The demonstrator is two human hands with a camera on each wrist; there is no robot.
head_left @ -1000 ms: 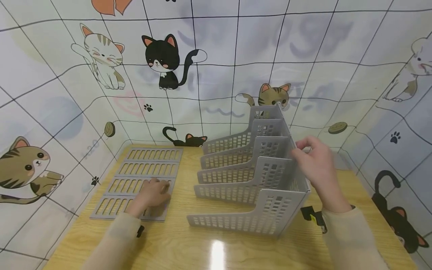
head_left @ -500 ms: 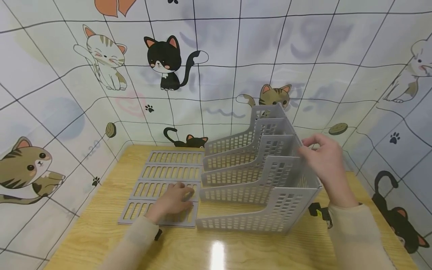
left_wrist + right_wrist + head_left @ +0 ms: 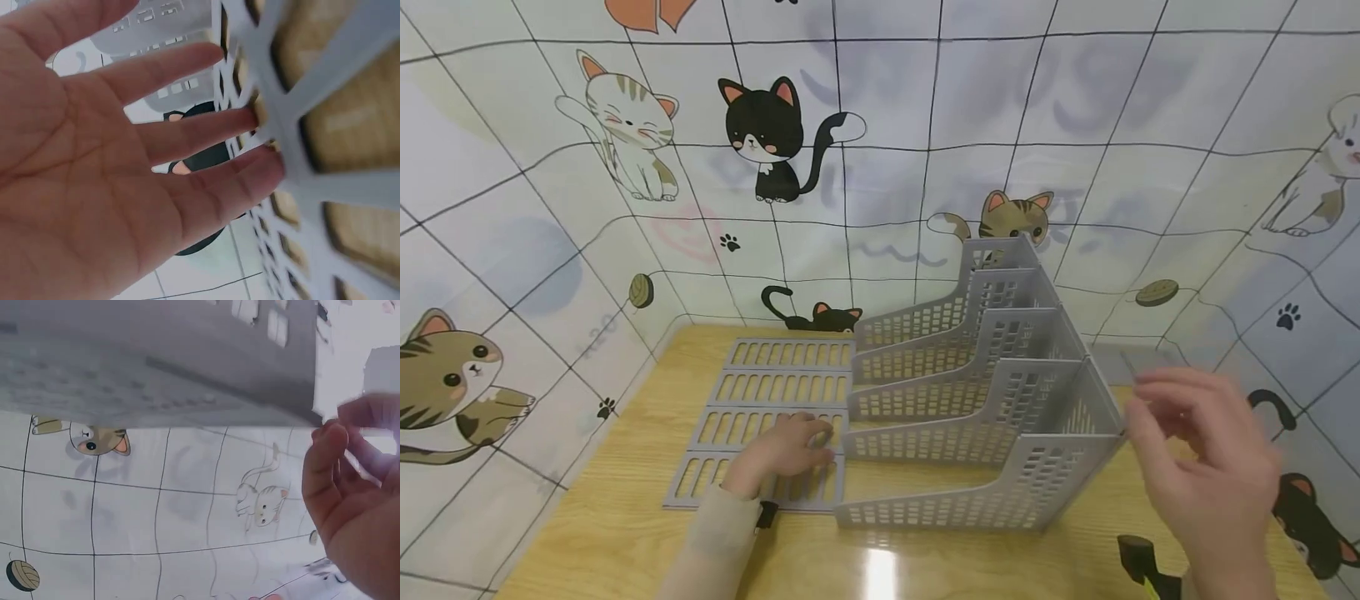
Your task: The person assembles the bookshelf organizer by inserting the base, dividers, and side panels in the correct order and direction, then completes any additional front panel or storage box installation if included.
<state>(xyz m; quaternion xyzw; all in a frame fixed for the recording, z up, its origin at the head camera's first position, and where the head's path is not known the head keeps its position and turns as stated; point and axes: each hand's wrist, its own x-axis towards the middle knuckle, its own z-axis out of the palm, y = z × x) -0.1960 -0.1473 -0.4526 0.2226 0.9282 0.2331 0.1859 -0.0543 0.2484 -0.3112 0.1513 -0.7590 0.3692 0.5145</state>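
Note:
A grey plastic file rack stands upright on the table, its perforated dividers side by side. To its left lies a flat grey panel of slotted sections, its right edge up against the rack's dividers. On the near right part of that panel rests my left hand; in the left wrist view its fingers extend toward the lattice, fingertips at the openings. My right hand, blurred, is beside the near top corner of the rack's back wall, thumb and fingers loosely bent. In the right wrist view its fingertips overlap that corner.
The wooden table reaches to a wall covering printed with cats and grid lines, which bends round on both sides. A black strap piece shows by the right wrist, and another dark piece by the left wrist.
My left hand has slid the flat slotted panel right, up against the rack, then stayed on it. My right hand has come off the back wall's top edge, moving right and nearer.

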